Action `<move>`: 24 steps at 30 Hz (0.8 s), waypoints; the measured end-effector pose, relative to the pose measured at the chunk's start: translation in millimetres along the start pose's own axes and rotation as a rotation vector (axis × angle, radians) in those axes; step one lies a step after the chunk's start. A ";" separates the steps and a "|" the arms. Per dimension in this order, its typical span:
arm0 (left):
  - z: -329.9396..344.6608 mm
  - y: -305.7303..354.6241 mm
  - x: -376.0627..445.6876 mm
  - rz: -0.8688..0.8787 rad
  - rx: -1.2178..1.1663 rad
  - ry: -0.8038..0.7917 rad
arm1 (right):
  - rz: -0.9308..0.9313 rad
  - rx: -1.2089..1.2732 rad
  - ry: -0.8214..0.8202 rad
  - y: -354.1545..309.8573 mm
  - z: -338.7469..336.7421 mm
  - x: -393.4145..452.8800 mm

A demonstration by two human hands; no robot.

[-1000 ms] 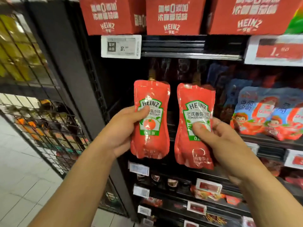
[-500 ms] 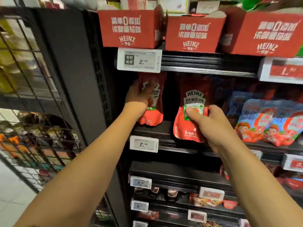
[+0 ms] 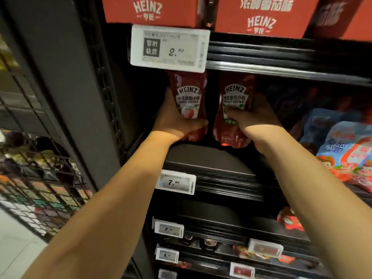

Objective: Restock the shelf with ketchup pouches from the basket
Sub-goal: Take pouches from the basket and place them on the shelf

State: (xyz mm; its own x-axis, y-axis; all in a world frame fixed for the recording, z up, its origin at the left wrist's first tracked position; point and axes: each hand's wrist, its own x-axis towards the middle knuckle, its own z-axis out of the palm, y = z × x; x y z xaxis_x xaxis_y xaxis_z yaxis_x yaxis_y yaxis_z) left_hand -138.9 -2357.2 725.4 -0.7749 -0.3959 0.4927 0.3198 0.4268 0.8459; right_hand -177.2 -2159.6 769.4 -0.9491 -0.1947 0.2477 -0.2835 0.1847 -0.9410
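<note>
I have both arms deep in the dark shelf [image 3: 211,158] bay, so I want each pouch's base seated flat before letting go. My left hand [image 3: 173,119] wraps the left ketchup pouch [image 3: 189,97] upright; my right hand [image 3: 253,117] pinches the right ketchup pouch [image 3: 234,101] just beside it, bottoms near the shelf deck.

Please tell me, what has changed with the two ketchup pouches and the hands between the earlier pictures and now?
Both pouches went from the open air in front of the shelves forward into the dark shelf bay. The left pouch now stands under the 2.80 price tag, the right pouch beside it. Unchanged: the left hand and right hand each still grip their pouch, upright, label forward; nothing was let go.
</note>
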 end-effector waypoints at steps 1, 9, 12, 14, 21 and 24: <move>0.1 -1.4 1.2 0.001 0.018 -0.005 | -0.012 -0.021 -0.008 -0.8 1.9 8.7; 0.0 -14.7 10.7 -0.047 0.170 0.085 | -0.185 -0.271 0.005 10.4 35.1 65.7; 1.2 -13.8 12.8 -0.037 0.281 0.127 | -0.236 -0.313 0.051 26.2 43.3 71.2; 2.4 -12.9 12.7 -0.038 0.362 0.128 | -0.263 -0.253 0.100 35.1 44.9 71.0; -1.3 -7.0 12.5 -0.060 0.436 0.105 | -0.268 -0.266 0.211 48.5 38.2 74.7; -2.4 -6.6 26.5 -0.123 0.482 0.076 | -0.243 -0.289 0.252 51.4 36.7 74.2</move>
State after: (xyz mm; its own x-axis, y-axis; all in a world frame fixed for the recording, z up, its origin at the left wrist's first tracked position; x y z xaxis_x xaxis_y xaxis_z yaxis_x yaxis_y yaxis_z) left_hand -160.3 -2372.5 733.4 -0.7436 -0.5168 0.4242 -0.0730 0.6934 0.7169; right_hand -257.1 -2199.9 731.0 -0.8438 -0.0320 0.5357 -0.4952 0.4307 -0.7545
